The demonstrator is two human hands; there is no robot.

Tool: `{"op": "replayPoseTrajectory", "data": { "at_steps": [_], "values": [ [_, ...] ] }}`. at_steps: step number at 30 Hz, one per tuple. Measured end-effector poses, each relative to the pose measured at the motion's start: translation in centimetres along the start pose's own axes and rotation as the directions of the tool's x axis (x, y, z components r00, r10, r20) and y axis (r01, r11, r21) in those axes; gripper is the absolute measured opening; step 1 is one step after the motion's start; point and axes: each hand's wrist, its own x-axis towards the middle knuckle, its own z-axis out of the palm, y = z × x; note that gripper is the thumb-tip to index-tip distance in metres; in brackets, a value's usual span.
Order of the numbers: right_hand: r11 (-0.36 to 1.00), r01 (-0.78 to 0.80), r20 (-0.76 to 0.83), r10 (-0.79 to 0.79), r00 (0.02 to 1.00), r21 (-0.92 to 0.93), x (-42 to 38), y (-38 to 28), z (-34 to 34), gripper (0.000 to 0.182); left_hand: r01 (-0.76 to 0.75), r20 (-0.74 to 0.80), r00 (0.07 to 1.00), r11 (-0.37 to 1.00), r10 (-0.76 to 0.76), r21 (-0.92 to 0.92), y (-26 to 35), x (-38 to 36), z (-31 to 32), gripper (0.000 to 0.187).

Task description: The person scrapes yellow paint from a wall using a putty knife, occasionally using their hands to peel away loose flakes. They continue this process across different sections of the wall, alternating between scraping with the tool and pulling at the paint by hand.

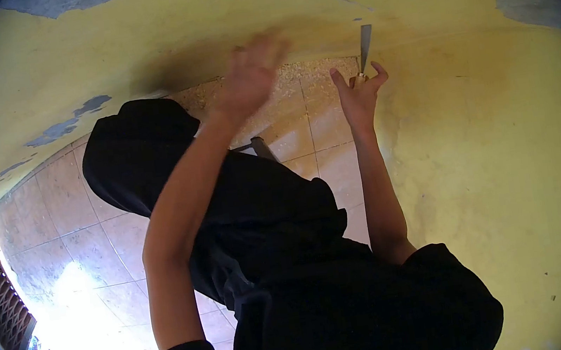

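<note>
My right hand [360, 101] holds a putty knife [366, 47] by its short light handle. Its metal blade points up at the yellow wall, near the corner, and its thumb and a finger stick out to either side of the handle. To the left, my left hand [251, 83] is blurred by motion in front of the lower wall. Its fingers look stretched out, and I see nothing in them. The yellow wall [217, 13] has bare grey patches [68, 123] where the paint is gone.
Flakes [313, 70] lie on the tiled floor [330, 119] along the foot of the wall. A dark metal stool leg [263, 149] shows beside my black-clothed leg [143, 150]. Another yellow wall [492, 168] stands close on the right. Bright light falls on the floor at lower left, near a lattice [4, 310].
</note>
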Motion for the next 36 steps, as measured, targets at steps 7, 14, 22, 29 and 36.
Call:
{"op": "replayPoseTrajectory", "data": {
  "at_steps": [7,14,22,29,36],
  "values": [
    [1.0,-0.004,0.03,0.005,1.0,-0.024,-1.5,-1.4,-0.3,0.085,0.226,0.595,0.782,0.974,-0.184,0.004,2.1,0.2,2.3,0.061],
    [0.985,0.136,0.106,-0.124,0.987,-0.108,-2.4,-1.7,-0.2,0.088,-0.466,-0.219,0.882,0.839,0.417,-0.279,3.3,-0.3,-1.6,0.065],
    [0.891,0.191,0.374,-0.026,0.927,-0.412,-4.0,-3.6,0.4,0.106,-0.085,-0.228,0.97,0.996,0.083,0.002,1.2,0.1,-3.9,0.053],
    [0.879,0.141,0.43,0.078,0.899,-0.455,-4.4,-3.5,0.8,0.109,0.065,-0.041,0.997,0.983,-0.058,0.172,0.6,-0.2,-2.2,0.065],
    [0.734,0.388,0.45,-0.125,0.884,-0.558,-4.9,-1.6,1.8,0.099,-0.309,-0.253,0.918,0.951,0.304,0.019,1.7,-0.6,-0.8,0.071]
  ]
}}
